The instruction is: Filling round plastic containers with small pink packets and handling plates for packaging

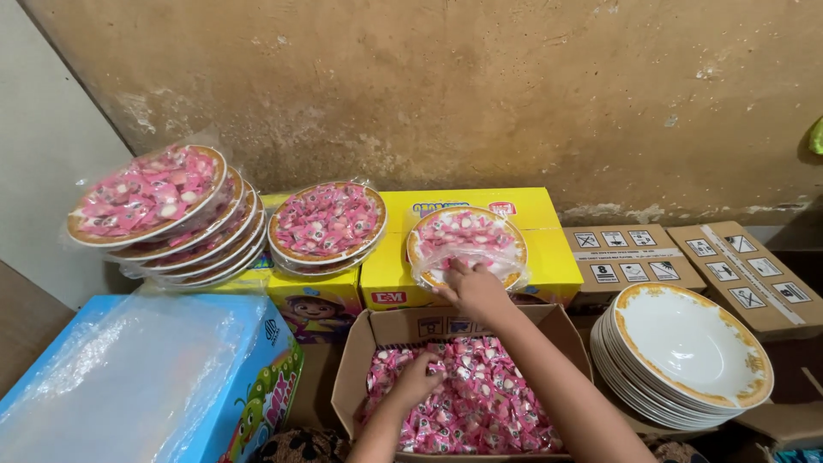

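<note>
- Right hand [474,290] is up on the wrapped plate [467,243] of pink candies, fingers curled and pinching the clear film at its near edge. That plate sits on the front half of the yellow box [531,225], leaning toward the person.
- Left hand [417,378] is down in the open carton [377,336], closed around a clump of the loose candies [480,403] — can't tell how many it's got.
- What I'd worry about: the plate is tilted and close to the box's front edge, so one hard tug on the film could slide it off into the carton, or tear the wrap and spill sweets.
- The stack [167,219] of wrapped plates at the far left leans quite a bit — a bump could fan it out. The second filled plate [327,225] next to it looks steadier.
- The empty plates [686,360] on the right are ceramic-looking, white with gold rims, piled beside the carton's right wall; an elbow swing could clip them.
- Packaging: yellow box has a small red tag on its front face, a cartoon-kid box [313,310] sits left of it, a blue box [146,377] with fruit cartoons and plastic over its top fills the near left corner, and two brown cartons [686,257] at the far right carry rows of square black-and-white handling symbols.
</note>
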